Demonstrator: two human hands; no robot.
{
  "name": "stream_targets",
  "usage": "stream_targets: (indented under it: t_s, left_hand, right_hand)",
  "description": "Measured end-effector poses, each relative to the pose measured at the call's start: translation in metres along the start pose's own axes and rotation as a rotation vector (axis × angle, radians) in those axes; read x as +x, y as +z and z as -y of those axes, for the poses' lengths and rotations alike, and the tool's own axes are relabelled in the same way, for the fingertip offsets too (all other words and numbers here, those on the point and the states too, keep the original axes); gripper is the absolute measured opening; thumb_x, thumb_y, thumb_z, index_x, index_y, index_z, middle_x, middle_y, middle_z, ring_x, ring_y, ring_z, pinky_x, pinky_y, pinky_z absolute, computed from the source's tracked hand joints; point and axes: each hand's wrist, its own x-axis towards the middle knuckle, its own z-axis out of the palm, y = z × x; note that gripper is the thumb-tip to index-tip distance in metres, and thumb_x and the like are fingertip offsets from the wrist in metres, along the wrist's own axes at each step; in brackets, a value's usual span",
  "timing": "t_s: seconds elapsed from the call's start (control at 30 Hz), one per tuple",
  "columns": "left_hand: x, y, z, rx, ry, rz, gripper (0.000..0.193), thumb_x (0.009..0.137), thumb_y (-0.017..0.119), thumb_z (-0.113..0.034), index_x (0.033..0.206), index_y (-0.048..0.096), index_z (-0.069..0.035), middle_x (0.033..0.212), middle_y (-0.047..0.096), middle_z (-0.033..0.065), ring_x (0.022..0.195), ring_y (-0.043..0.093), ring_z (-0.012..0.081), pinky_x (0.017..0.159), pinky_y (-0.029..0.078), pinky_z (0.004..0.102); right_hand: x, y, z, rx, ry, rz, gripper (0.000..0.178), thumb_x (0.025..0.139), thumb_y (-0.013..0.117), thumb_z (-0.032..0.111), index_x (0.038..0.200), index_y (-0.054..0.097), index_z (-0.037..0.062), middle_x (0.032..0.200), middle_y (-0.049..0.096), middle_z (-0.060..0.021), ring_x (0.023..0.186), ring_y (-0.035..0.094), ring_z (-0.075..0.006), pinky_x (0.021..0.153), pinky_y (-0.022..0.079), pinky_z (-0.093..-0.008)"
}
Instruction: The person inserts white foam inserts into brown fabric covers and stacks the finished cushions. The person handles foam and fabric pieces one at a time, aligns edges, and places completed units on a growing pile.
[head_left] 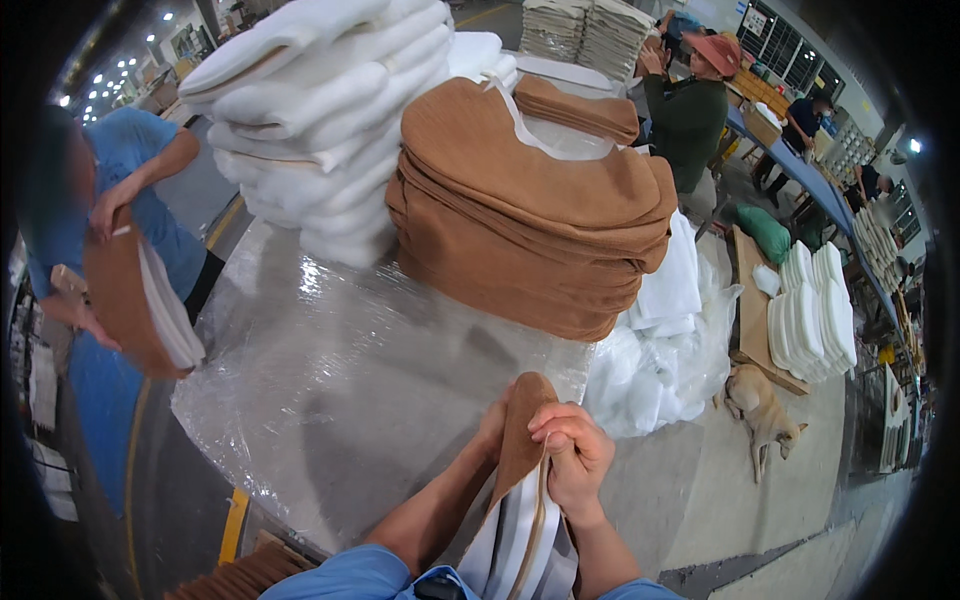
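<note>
Close to my body I hold a brown fabric cushion cover (522, 440) upright, with white layers and a thin tan strip showing along its open side. My right hand (575, 455) is closed on its upper right edge, thumb and fingers pinching the fabric. On the other side, my left hand (490, 425) grips the cover; its fingers are mostly hidden behind the brown fabric. Beyond my hands, a pile of curved brown cushion covers (530, 220) rests on the plastic-wrapped table (400, 400).
Thick white padding pieces (320, 110) form a tall pile at the back left. A person in blue (150, 170) at left holds a similar brown-and-white piece (130, 290). White bundles (810, 310) and a lying dog (765, 410) are on the right. Another person (690, 110) stands behind.
</note>
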Motion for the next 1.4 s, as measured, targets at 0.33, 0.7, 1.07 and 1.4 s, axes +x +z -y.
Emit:
stream_targets:
  t_s: [0.33, 0.7, 1.07, 1.4]
  left_hand:
    - [0.029, 0.011, -0.053, 0.427, 0.308, 0.081, 0.062, 0.115, 0.034, -0.046, 0.079, 0.065, -0.006, 0.076, 0.060, 0.0005, 0.073, 0.052, 0.0112, 0.072, 0.044, 0.0295]
    - [-0.018, 0.075, -0.097, 0.756, 0.703, 0.302, 0.046, 0.111, 0.038, -0.026, 0.077, 0.058, -0.003, 0.071, 0.058, 0.0090, 0.068, 0.053, 0.0178, 0.066, 0.043, 0.0348]
    - [-0.009, 0.003, -0.049, 0.275, 0.540, 0.006, 0.063, 0.113, 0.033, -0.053, 0.135, 0.062, -0.002, 0.122, 0.069, 0.0099, 0.111, 0.063, 0.0216, 0.099, 0.049, 0.0377]
    - [-0.078, -0.023, 0.077, 0.141, -0.326, -0.173, 0.060, 0.112, 0.042, -0.053, 0.146, 0.059, -0.006, 0.137, 0.066, 0.0109, 0.118, 0.064, 0.0198, 0.102, 0.050, 0.0365]
  right_hand:
    - [0.002, -0.008, -0.009, 0.029, -0.062, 0.066, 0.023, 0.102, 0.071, 0.020, 0.089, 0.072, 0.0008, 0.097, 0.076, -0.0121, 0.079, 0.070, -0.0209, 0.071, 0.053, -0.0335]
    - [-0.002, -0.013, -0.012, 0.069, -0.065, 0.035, 0.022, 0.101, 0.071, 0.017, 0.090, 0.072, -0.0014, 0.097, 0.075, -0.0147, 0.082, 0.070, -0.0243, 0.076, 0.055, -0.0356]
    - [-0.007, -0.012, 0.002, -0.076, -0.071, -0.002, 0.030, 0.105, 0.068, 0.023, 0.088, 0.070, -0.0020, 0.094, 0.073, -0.0149, 0.081, 0.070, -0.0234, 0.072, 0.055, -0.0356]
    - [-0.016, -0.014, 0.016, -0.066, -0.136, -0.021, 0.034, 0.105, 0.068, 0.029, 0.086, 0.072, 0.0011, 0.094, 0.075, -0.0125, 0.075, 0.071, -0.0208, 0.064, 0.047, -0.0338]
